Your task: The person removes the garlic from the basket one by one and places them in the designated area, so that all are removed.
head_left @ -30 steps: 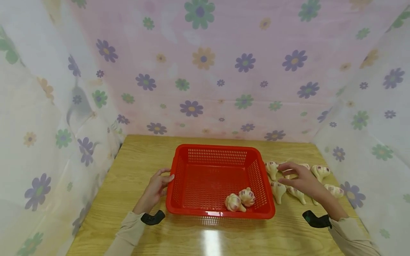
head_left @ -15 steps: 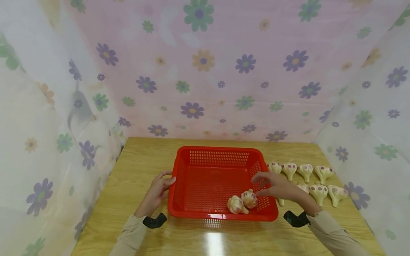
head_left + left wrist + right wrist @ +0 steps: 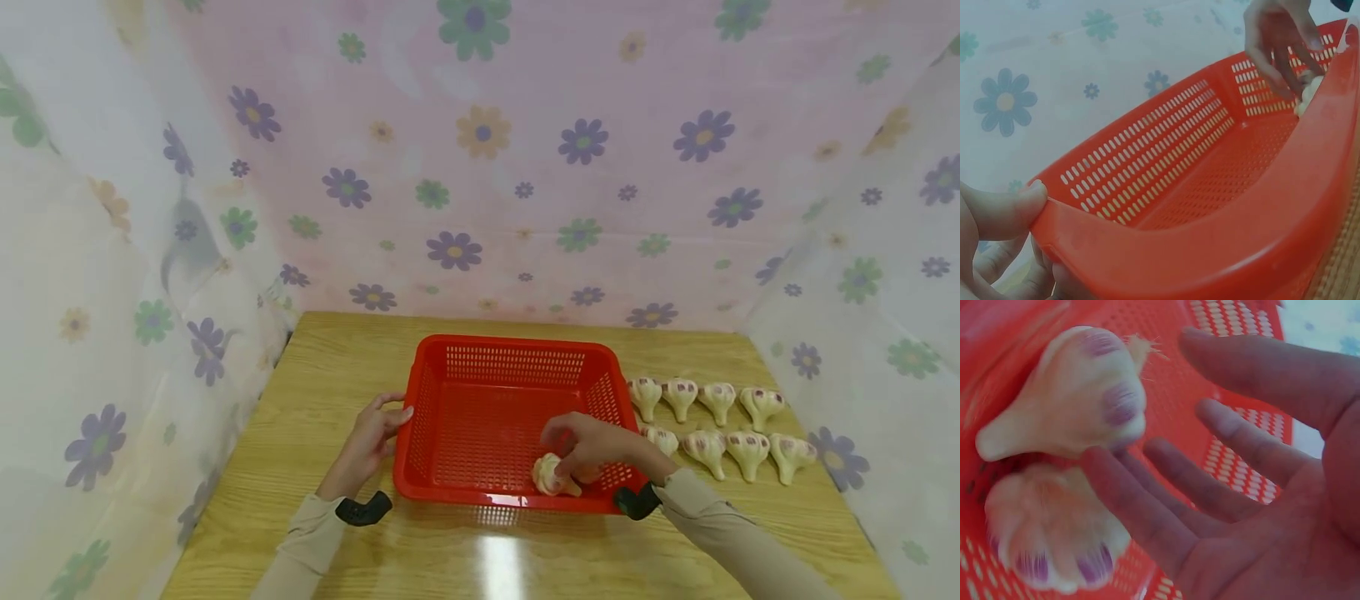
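My left hand grips the left rim of a red plastic basket, thumb on top and fingers beneath, as the left wrist view also shows. Inside the basket's front right part, my right hand hovers with spread, slightly bent fingers. Two garlic bulbs lie side by side below it. One garlic bulb has purple patches and a stem pointing left; a fingertip of the right hand overlaps its edge in the right wrist view. The other garlic bulb is partly behind the fingers. Neither bulb is held.
Several garlic bulbs stand in two rows on the wooden table, right of the basket. Flower-patterned cloth hangs at the back and on both sides. Each wrist bears a black device.
My right hand has moved left from above the garlic rows, across the basket's right rim, to the bulbs inside. The left hand stays on the rim.
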`<act>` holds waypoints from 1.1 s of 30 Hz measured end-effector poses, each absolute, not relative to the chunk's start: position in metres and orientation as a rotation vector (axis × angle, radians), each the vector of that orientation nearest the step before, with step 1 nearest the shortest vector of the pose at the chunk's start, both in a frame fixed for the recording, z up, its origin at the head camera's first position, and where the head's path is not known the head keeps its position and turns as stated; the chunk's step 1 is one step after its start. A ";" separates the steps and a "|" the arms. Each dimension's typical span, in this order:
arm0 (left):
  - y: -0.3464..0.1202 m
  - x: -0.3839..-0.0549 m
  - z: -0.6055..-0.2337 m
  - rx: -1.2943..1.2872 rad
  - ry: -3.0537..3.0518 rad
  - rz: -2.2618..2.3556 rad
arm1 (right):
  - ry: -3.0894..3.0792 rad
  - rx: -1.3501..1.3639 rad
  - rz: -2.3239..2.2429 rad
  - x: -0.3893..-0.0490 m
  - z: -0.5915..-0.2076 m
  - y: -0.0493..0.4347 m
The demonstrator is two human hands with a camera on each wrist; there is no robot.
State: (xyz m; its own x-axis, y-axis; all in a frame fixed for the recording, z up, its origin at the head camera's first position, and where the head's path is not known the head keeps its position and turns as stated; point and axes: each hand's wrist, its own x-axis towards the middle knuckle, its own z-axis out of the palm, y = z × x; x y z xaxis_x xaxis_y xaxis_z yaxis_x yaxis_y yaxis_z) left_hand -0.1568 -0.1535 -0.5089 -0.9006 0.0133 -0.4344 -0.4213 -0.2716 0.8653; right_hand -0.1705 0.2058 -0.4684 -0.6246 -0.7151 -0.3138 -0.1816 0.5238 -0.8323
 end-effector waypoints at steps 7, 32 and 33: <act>-0.152 -0.158 -0.507 -0.497 1.695 2.250 | 2.148 -0.722 -0.884 -0.175 -0.471 0.184; -0.153 -0.157 -0.510 -0.540 1.677 2.262 | 2.038 -0.694 -0.831 -0.188 -0.484 0.159; -0.154 -0.157 -0.510 -0.546 1.677 2.263 | 2.034 -0.698 -0.824 -0.189 -0.484 0.158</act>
State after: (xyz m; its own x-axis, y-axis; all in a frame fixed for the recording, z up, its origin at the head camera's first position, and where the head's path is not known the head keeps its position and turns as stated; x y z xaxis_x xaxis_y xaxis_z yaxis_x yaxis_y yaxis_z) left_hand -0.1573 -0.1538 -0.5102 -0.8920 -0.0059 -0.4521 -0.4308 -0.2923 0.8538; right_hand -0.1886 0.1582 -0.4845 -0.5149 -0.7129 -0.4760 -0.1806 0.6330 -0.7528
